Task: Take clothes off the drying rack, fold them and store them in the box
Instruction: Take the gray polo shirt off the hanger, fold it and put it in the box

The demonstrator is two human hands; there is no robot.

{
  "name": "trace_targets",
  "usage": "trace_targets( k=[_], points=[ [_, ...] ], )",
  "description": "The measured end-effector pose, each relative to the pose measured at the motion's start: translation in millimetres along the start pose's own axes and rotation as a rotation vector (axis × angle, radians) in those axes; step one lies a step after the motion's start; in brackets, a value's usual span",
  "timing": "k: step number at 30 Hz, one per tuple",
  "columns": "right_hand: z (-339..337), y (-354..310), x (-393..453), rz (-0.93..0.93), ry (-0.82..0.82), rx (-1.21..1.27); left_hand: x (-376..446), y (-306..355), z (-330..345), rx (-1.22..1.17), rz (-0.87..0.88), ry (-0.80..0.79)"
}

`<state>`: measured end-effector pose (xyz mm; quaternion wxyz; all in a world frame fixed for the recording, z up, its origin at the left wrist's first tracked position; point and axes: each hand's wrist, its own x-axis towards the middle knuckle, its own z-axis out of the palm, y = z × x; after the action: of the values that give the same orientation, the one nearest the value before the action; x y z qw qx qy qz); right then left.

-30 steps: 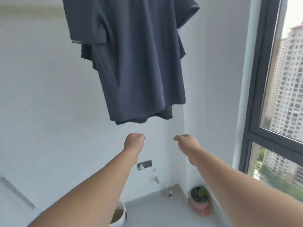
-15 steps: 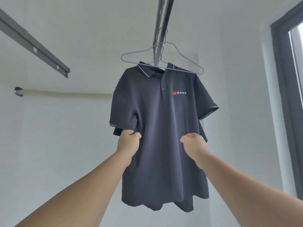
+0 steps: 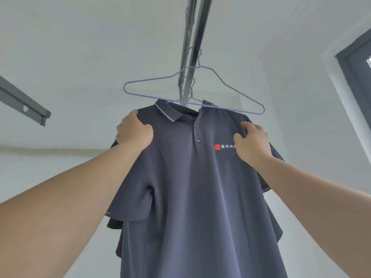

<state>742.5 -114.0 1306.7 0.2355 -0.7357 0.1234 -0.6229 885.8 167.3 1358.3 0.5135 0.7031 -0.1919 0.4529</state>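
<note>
- A dark polo shirt (image 3: 186,177) with a red chest logo hangs under the ceiling rail (image 3: 192,47), directly overhead.
- A lilac wire hanger (image 3: 230,83) hooks on the rail just above the collar; whether it carries the shirt, I cannot tell.
- The left hand (image 3: 134,131) grips 1 shoulder, fingers closed on the cloth.
- The right hand (image 3: 252,141) pinches the other shoulder beside the logo.
- A second rail (image 3: 22,101) and a window frame (image 3: 357,73) flank the scene.
</note>
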Motion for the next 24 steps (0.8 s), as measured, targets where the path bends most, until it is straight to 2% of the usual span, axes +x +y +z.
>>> trace_targets(
  k=[3,5,9,12,16,21,24],
  points=[
    [14,8,55,-0.102,0.054,-0.115,38,-1,23,0.182,0.007,-0.012],
    [26,13,87,-0.129,0.042,-0.169,56,-3,38,0.208,0.002,-0.009],
    [45,17,133,-0.069,0.055,-0.119,84,-12,58,0.087,0.053,0.077],
    [51,27,160,-0.125,0.156,-0.078,102,-12,73,0.028,0.139,0.183],
    [44,28,184,-0.151,0.238,-0.062,116,16,81,-0.049,0.21,0.236],
    [21,45,198,-0.039,0.264,0.004,126,61,100,-0.135,0.286,0.194],
    [11,66,173,0.029,0.254,-0.055,103,69,116,-0.196,0.33,0.158]
  ],
)
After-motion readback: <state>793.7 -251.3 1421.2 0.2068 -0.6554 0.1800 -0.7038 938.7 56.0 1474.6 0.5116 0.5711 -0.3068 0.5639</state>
